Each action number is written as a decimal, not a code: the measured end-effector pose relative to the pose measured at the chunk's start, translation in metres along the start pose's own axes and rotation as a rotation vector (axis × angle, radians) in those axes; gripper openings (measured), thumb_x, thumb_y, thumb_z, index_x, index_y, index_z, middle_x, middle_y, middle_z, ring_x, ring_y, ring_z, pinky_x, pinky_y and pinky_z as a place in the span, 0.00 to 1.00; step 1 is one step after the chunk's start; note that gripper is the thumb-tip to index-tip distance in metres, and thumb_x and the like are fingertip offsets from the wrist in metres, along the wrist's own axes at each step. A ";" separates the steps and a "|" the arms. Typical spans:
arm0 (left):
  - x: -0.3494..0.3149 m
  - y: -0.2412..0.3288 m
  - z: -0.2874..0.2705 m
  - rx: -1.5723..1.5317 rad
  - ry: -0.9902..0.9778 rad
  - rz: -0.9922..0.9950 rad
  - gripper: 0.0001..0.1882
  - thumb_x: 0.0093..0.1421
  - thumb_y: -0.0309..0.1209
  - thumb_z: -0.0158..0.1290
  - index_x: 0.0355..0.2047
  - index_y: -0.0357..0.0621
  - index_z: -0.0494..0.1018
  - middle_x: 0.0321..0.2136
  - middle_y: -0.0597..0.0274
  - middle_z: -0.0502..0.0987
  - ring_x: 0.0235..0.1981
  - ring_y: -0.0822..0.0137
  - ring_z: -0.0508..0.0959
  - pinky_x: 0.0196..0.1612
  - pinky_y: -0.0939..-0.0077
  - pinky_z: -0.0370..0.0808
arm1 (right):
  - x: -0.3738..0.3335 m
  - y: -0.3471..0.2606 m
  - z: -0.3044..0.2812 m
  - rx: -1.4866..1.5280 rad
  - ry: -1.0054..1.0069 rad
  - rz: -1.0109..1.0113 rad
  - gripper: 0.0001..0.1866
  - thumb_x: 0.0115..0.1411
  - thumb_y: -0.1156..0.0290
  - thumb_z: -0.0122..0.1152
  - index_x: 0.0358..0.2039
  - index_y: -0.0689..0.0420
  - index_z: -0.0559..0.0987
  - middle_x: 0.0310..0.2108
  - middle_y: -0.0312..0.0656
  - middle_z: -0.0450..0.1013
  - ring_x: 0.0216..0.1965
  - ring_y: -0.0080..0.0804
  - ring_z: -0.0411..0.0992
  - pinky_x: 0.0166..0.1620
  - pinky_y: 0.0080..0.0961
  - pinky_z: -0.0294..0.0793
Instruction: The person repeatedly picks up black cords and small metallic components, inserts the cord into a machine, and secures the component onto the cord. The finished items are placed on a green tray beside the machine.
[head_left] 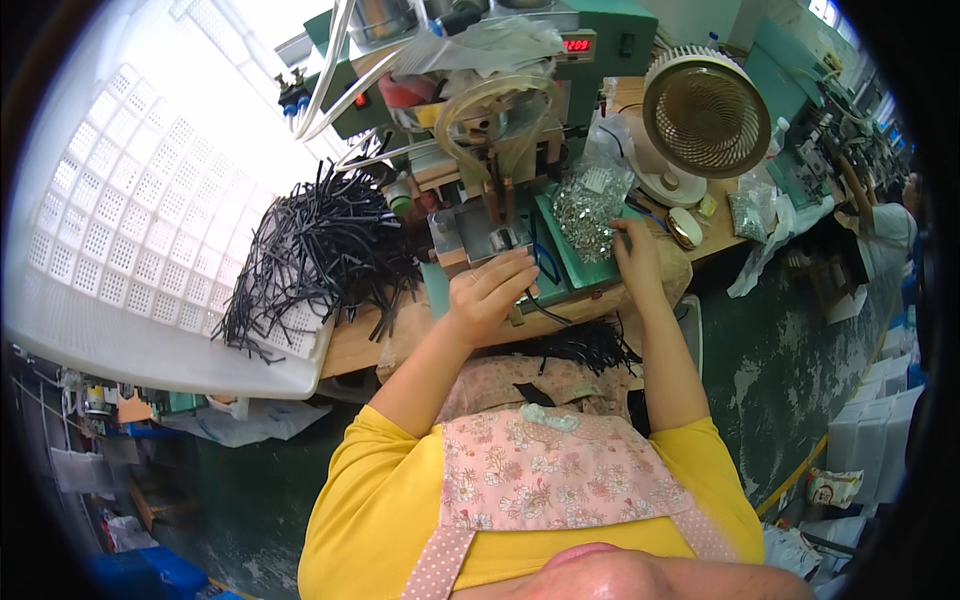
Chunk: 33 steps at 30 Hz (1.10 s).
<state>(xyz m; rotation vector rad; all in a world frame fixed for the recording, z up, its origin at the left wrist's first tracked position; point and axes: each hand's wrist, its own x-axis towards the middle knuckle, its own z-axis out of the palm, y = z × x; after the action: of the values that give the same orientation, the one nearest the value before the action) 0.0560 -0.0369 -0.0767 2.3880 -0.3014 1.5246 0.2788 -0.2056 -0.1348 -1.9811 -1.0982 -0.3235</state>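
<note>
My left hand point(490, 292) is at the metal work block point(466, 232) of a green bench press, its fingers closed together around a black cable point(552, 314). The cable's free end sticks out below the fingers, while the gripped part is hidden under them. Just above the fingertips are the press's copper-coloured upright parts point(497, 200). My right hand point(637, 255) touches the right edge of a heap of small shiny metal parts point(584, 222). Its fingers are bent and look apart, with nothing visible between them. Those parts lie in a green tray point(578, 270), partly inside a clear bag.
A large tangle of black cables point(320, 240) fills a white tray point(290, 372) on the left. More black cables point(585, 345) lie across my lap. A round fan point(707, 118) stands back right, near a small oval case point(685, 228) and a bag of parts point(750, 213).
</note>
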 end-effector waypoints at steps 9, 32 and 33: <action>-0.006 0.005 -0.004 -0.018 -0.012 -0.032 0.15 0.48 0.24 0.61 0.39 0.40 0.77 0.39 0.58 0.79 0.44 0.59 0.80 0.42 0.71 0.79 | 0.001 -0.008 0.036 -0.065 -0.010 -0.075 0.10 0.52 0.83 0.59 0.35 0.58 0.77 0.36 0.47 0.72 0.39 0.48 0.71 0.43 0.38 0.69; -0.028 -0.173 -0.132 0.708 0.081 -0.506 0.09 0.59 0.36 0.56 0.33 0.45 0.79 0.32 0.60 0.80 0.31 0.60 0.78 0.34 0.69 0.73 | -0.001 -0.019 0.046 -0.115 0.086 -0.114 0.05 0.55 0.75 0.61 0.33 0.53 0.75 0.32 0.39 0.73 0.39 0.39 0.70 0.44 0.36 0.62; -0.026 -0.164 -0.134 0.654 0.120 -0.607 0.10 0.60 0.36 0.55 0.32 0.43 0.78 0.30 0.57 0.80 0.27 0.58 0.78 0.31 0.70 0.73 | -0.001 -0.018 0.046 -0.116 0.081 -0.112 0.05 0.56 0.75 0.61 0.34 0.53 0.75 0.31 0.39 0.72 0.38 0.39 0.70 0.44 0.36 0.62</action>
<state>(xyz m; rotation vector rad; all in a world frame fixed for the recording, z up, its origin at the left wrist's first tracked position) -0.0141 0.1641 -0.0683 2.4434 1.0011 1.5877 0.2563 -0.1657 -0.1546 -1.9934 -1.1633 -0.5328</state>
